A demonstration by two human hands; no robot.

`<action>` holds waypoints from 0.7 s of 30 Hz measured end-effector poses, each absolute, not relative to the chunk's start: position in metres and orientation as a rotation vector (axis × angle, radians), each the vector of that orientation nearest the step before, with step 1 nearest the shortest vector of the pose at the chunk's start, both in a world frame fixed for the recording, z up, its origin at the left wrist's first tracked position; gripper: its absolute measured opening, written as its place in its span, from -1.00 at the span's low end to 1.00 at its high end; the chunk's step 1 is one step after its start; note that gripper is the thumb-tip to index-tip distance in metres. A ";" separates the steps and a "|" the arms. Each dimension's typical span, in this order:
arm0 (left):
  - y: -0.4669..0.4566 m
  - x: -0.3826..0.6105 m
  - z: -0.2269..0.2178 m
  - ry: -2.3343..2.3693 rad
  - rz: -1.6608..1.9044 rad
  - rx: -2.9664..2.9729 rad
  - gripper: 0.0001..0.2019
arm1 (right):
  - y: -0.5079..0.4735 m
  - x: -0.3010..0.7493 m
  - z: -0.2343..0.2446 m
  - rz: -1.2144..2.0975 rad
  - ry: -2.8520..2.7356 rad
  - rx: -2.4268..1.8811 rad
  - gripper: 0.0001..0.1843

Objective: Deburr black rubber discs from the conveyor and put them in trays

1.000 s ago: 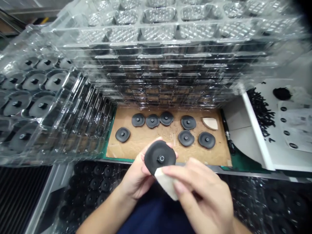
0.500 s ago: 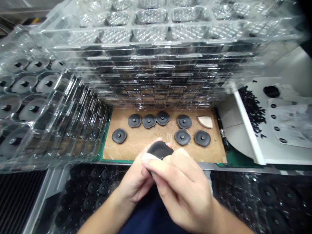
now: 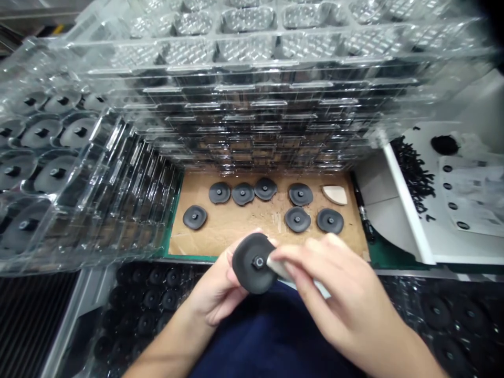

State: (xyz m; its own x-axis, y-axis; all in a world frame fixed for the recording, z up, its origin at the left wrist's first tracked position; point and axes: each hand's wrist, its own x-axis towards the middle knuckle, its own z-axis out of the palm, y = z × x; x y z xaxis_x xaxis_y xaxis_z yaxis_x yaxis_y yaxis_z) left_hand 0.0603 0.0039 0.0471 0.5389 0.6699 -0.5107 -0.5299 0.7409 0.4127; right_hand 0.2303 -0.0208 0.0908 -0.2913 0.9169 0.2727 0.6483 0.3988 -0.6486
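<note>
The left hand (image 3: 216,291) has its grip clamped on a black disc (image 3: 246,270) by the left rim and underside, stem up, above the near edge of the cardboard sheet (image 3: 236,236) that covers the tabletop (image 3: 389,254). The right hand (image 3: 338,283) pinches a pale pad (image 3: 279,269) between thumb and fingers, at the disc's right-hand rim and seemingly touching it. To work the rim well, it looks best to brace the disc from beneath, leave the upper face free of fingers, and turn it with the left grip so that the pad meets each stretch squarely. Light, even pressure seems wise, and the pad's corner should clear the raised stem. Seven loose discs (image 3: 297,219) lie on the sheet; a spare pale wedge (image 3: 335,195) sits near its far right corner, so elbow room is judged sufficient at the near edge.
</note>
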 end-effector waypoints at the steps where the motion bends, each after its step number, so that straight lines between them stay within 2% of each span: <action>1: 0.003 0.062 0.047 0.702 0.702 0.206 -0.51 | -0.017 0.232 0.090 0.474 -2.040 -1.344 -0.75; 3: 0.002 0.065 0.050 0.686 0.673 0.194 -0.56 | -0.008 0.233 0.086 0.397 -2.045 -1.215 -0.70; 5: 0.001 0.065 0.053 0.652 0.664 0.187 -0.58 | 0.001 0.233 0.079 0.517 -1.944 -1.112 -0.70; 10: -0.002 0.051 0.058 0.624 0.686 0.079 -0.54 | -0.008 0.236 0.038 0.869 -1.412 -1.527 -0.78; 14: -0.002 0.048 0.058 0.648 0.678 0.051 -0.54 | -0.031 0.243 -0.002 1.092 -1.440 -1.599 -0.72; 17: -0.001 0.053 0.059 0.612 0.651 0.058 -0.54 | -0.033 0.250 -0.003 1.037 -1.401 -1.687 -0.72; 19: -0.001 0.059 0.059 0.573 0.646 0.091 -0.54 | -0.029 0.250 0.018 0.854 -1.343 -1.718 -0.76; 21: -0.002 0.064 0.059 0.561 0.636 0.131 -0.56 | -0.024 0.245 0.047 0.609 -1.417 -1.576 -0.76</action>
